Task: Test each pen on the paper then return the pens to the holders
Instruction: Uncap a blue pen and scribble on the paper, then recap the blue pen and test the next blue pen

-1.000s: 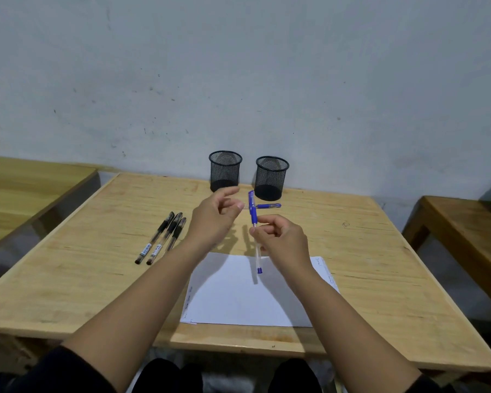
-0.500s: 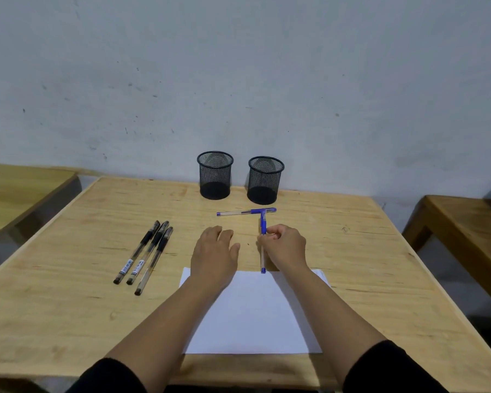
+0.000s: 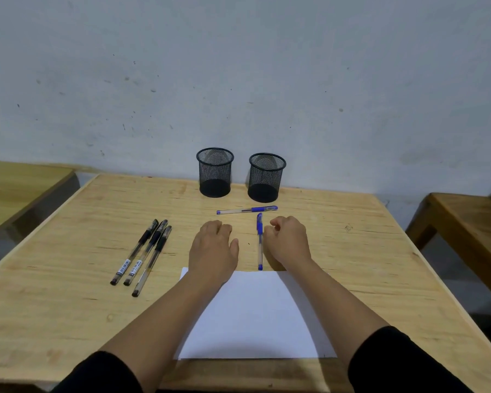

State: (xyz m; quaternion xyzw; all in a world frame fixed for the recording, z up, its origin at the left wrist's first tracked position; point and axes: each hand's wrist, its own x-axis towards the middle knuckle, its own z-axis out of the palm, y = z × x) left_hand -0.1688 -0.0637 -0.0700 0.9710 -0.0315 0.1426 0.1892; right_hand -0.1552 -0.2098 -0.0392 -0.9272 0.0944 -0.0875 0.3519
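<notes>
A blue pen [image 3: 260, 241] lies on the table [image 3: 366, 251], just left of the right hand [image 3: 288, 241], whose fingers are loosely curled and hold nothing (whether they touch the pen cannot be told). The left hand [image 3: 213, 248] is rested flat, fingers relaxed. Another blue pen [image 3: 247, 210] lies beyond both hands, before two mesh holders [image 3: 215, 173]. Three black pens [image 3: 142, 258] lie left; paper [image 3: 255, 319] lies under the wrists.

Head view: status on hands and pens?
Left hand open, flat on table. Right hand loosely curled beside blue pen, not gripping. Both holders empty. Nothing blocking.
</notes>
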